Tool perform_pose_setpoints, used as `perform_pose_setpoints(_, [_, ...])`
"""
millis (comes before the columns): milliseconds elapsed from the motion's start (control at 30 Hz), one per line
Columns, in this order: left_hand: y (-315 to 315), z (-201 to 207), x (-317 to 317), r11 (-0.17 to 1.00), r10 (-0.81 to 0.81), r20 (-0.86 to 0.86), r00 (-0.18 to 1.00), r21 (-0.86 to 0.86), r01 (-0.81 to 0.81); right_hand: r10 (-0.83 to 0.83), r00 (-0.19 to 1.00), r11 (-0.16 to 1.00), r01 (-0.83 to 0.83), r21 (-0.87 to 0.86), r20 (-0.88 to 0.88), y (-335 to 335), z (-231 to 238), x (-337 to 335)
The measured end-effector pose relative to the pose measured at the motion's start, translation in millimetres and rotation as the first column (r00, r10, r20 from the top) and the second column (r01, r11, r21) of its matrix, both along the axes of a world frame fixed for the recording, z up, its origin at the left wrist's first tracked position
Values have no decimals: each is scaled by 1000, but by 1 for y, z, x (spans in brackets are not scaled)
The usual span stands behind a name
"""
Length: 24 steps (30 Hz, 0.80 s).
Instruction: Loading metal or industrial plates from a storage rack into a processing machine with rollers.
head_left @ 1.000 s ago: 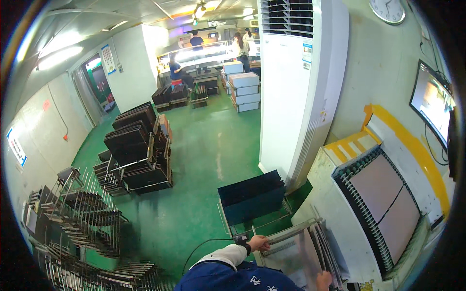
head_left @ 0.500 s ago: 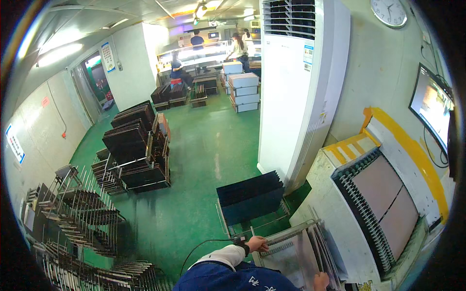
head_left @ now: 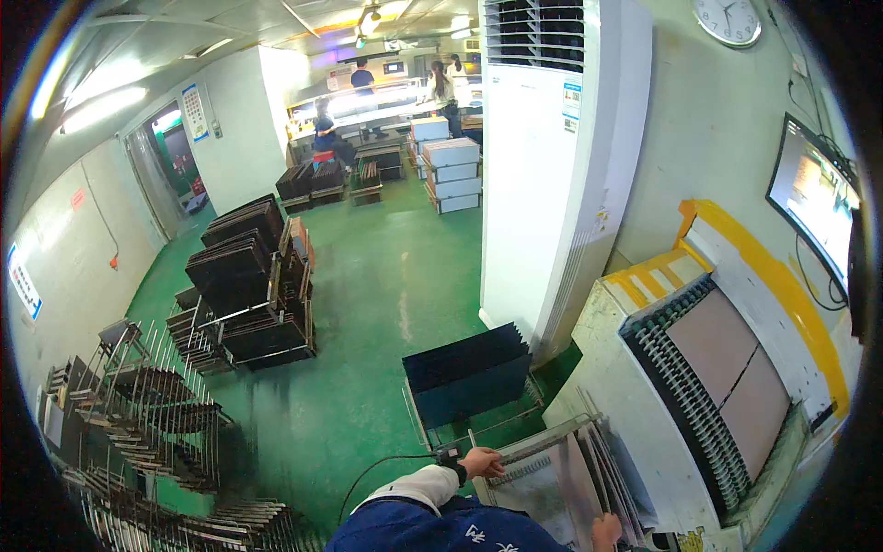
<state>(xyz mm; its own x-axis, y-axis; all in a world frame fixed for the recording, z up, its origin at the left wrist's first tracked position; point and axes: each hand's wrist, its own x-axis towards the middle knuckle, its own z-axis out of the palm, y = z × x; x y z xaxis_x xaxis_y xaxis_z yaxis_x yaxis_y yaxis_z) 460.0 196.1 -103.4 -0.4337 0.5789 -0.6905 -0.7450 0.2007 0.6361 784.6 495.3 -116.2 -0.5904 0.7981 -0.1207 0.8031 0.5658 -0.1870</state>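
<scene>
a stack of thin grey panels (head_left: 543, 488) stands on edge just to the left of the roller machine (head_left: 635, 451), its sheets fanned slightly on the side nearer the machine. the left hand (head_left: 482, 462) is at the panels' upper corner, on the side away from the machine, with its fingers bent; whether they pinch a panel or only rest there, i cannot tell. the right hand (head_left: 605, 531) is curled at the lower edge, on the side toward the machine; whether it grips a sheet, i cannot tell either. a black band (head_left: 450, 457) with a dark cable sits on the left wrist.

on the machine's sloping top lie two pinkish-grey boards (head_left: 708, 340), a narrow dark gap between them, and a row of rollers (head_left: 681, 400) runs along their left side. yellow tape (head_left: 809, 294) edges the machine's back. left of the machine, beyond the grey panels, dark panels (head_left: 469, 382) stand in a wire rack. behind the machine, to its left, rises a tall white air conditioner (head_left: 533, 184); above the machine are a lit screen (head_left: 814, 198) and a round clock (head_left: 727, 20).

far left of the machine are stacked black panels (head_left: 239, 276) and metal racks (head_left: 156, 405). farthest from the machine, people (head_left: 439, 87) are near a bright bench.
</scene>
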Motion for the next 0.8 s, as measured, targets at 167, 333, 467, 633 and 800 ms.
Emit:
perform_pose_setpoints(167, [-4,0,0,999,10,-19,1000,-32,-11,95,968,968,-36,-246,232,-16,64,-15])
perform_pose_setpoints(333, [1,-8,-1,1000,-1,-3,1000,-17,1,103,975,980,-66,-188,197,-9,43,-4])
perform_pose_setpoints(467, [1,1,-1,999,-3,-6,1000,-45,3,136,971,977,-99,-188,198,-6,42,-5])
perform_pose_setpoints(633, [0,-8,-2,1000,8,-4,1000,-26,-8,120,984,979,-95,-178,132,-8,42,-2])
perform_pose_setpoints(800, [1,-7,-1,999,29,-16,999,-21,-29,132,984,980,-111,-165,120,-18,59,-4])
